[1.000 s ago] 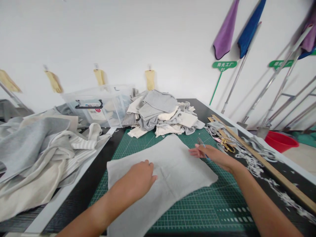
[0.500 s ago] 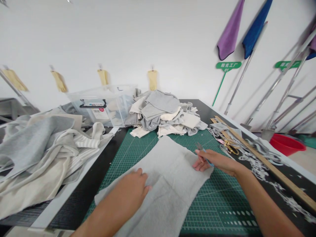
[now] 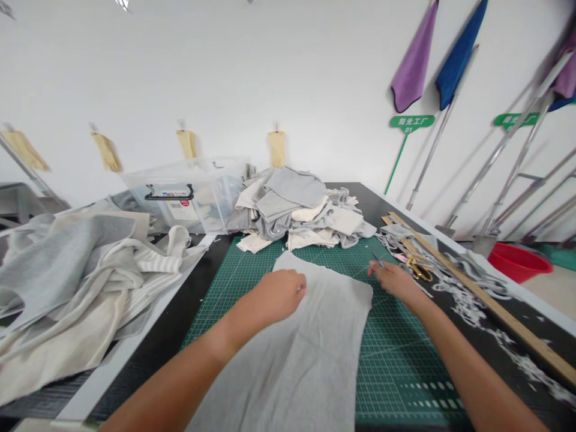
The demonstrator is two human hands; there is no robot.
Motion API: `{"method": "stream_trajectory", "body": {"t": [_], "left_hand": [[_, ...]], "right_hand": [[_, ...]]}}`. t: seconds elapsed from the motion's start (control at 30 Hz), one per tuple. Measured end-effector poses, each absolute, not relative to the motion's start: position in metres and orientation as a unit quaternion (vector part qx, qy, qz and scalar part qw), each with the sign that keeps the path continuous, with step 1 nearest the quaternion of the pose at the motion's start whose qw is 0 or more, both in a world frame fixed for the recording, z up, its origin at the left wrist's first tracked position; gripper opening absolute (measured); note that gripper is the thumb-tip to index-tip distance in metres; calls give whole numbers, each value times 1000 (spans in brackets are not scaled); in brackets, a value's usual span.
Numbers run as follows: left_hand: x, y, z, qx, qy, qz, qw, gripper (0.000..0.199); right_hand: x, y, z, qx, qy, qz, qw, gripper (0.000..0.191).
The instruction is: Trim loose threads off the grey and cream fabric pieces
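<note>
Beneath my curled left hand (image 3: pixel 282 294) lies a wrinkled light-grey cloth sheet (image 3: pixel 310 342); from here I can't tell its grip. My right hand (image 3: pixel 392 281) clasps a slim blue-and-metal tool (image 3: pixel 378 260).

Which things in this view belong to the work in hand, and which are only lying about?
In use, it seems:
gray fabric piece
green cutting mat under it
slim tool in the right hand

Apparently not in use:
gold-handled scissors
wooden strip
red basin
purple cloth on the wall
</note>
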State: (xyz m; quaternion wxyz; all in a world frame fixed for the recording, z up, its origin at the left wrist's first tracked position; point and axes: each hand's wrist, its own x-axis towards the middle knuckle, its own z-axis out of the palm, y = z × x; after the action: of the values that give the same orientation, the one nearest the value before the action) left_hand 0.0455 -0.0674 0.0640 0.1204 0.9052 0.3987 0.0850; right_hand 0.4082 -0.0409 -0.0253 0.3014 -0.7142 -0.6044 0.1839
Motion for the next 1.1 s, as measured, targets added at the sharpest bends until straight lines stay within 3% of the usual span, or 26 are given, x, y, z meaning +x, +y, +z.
{"method": "stream_trajectory", "body": {"t": [0.1,0.3,0.6,0.83,1.1], "left_hand": [[89,-33,51,918,350,134,129,29],[167,6,17,935,290,147,142,34],[184,15,-7,930,301,154,143,17],[179,19,-18,903,326,221,169,22],[190,21,-32,869,345,255,245,29]], "right_hand": [[405,-46,-18,-725,-613,206,237,44],[403,-60,-6,-718,-581,322,207,45],[399,-60,-7,-729,-556,325,231,48],[395,-45,-26,-715,-547,334,279,51],[400,-40,-36,-666,-619,262,325,37]]}}
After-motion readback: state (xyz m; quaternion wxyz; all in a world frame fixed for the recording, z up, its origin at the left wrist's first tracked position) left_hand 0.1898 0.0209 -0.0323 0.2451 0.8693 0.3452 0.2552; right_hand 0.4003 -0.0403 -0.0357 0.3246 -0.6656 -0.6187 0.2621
